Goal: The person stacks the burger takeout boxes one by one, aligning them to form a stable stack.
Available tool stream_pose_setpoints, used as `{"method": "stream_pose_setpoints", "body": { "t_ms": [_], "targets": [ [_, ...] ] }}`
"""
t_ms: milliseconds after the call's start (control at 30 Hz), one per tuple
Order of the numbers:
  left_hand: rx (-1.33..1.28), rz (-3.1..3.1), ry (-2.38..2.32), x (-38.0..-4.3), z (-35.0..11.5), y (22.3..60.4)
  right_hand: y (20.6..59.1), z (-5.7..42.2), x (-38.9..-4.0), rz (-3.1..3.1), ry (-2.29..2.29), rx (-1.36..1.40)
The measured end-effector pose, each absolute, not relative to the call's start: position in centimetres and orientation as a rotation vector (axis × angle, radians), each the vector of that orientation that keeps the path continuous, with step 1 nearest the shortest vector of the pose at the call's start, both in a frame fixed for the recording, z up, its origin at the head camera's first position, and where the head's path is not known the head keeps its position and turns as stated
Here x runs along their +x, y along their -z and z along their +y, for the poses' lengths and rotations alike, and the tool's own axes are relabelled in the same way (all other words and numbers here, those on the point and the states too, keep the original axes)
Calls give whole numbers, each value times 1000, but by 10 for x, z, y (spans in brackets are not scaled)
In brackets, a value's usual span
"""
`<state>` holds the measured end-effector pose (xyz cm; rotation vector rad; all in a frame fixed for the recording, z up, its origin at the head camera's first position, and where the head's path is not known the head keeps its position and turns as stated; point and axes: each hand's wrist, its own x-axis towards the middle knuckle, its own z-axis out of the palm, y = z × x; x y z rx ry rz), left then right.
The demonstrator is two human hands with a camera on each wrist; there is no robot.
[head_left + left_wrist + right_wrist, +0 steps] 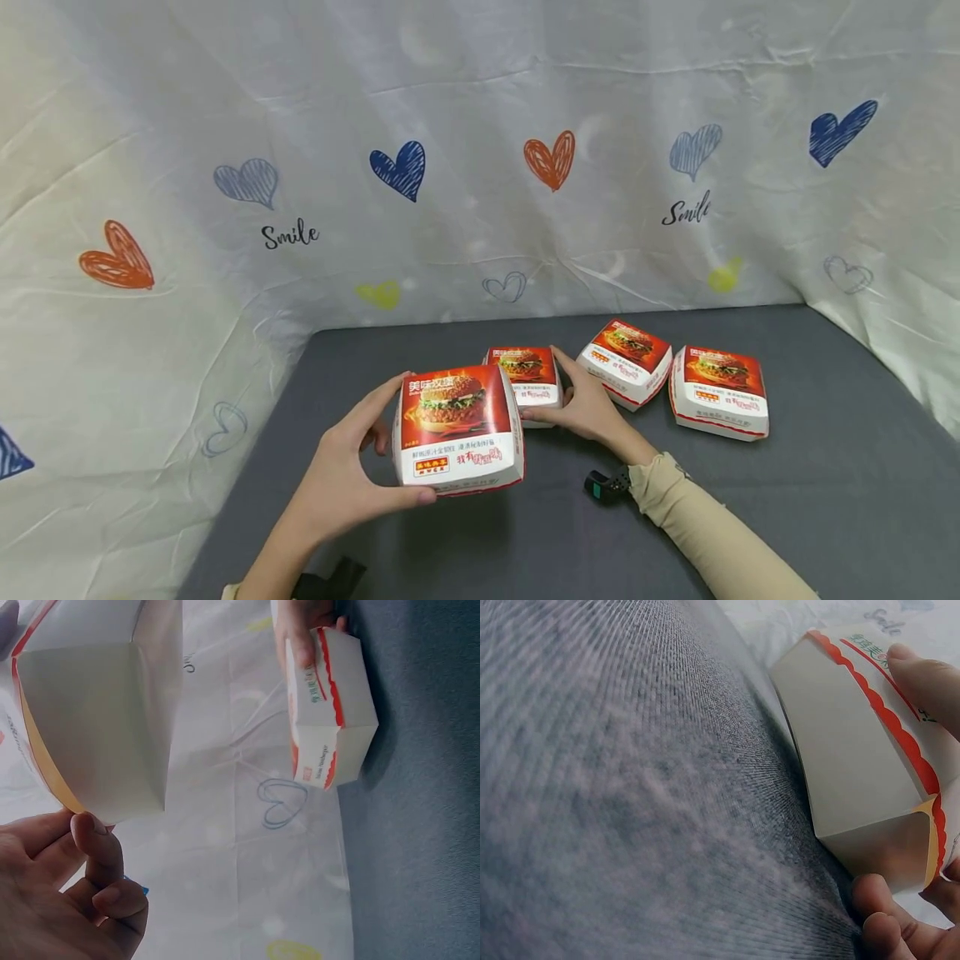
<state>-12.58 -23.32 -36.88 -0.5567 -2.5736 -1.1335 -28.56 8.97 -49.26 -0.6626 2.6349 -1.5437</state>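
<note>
My left hand (339, 477) grips a red-and-white burger box (459, 429) by its left side, thumb at the lower front edge and fingers at the upper back corner. The box is raised over the table, and the left wrist view shows its plain white underside (90, 727). Behind it, a second burger box (528, 377) is partly hidden by the raised one. My right hand (588, 406) holds this second box from the right, its thumb (922, 682) on the printed front. In the right wrist view, that box (855, 742) sits low, close over the dark cloth.
Two more burger boxes stand to the right: one further back (627, 362) and one nearer (718, 392), side by side. A dark grey cloth covers the table (832, 467). Behind it hangs a white curtain (465, 250) printed with hearts and "Smile".
</note>
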Motion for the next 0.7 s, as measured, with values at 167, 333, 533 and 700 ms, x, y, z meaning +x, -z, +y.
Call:
{"method": "stream_pose_setpoints", "body": {
  "t_ms": [167, 333, 533, 700],
  "targets": [
    [-565, -2567, 1146, -122, -229, 376, 491, 90, -284, 2639, 1539, -660],
    [-585, -2559, 1183, -119, -223, 383, 492, 90, -284, 2646, 1533, -672],
    [-635, -2553, 1238, -116, -214, 397, 494, 91, -285, 2633, 1564, -685],
    [-592, -2602, 1282, -113, -205, 414, 493, 89, -284, 2644, 1545, -694]
  ]
}}
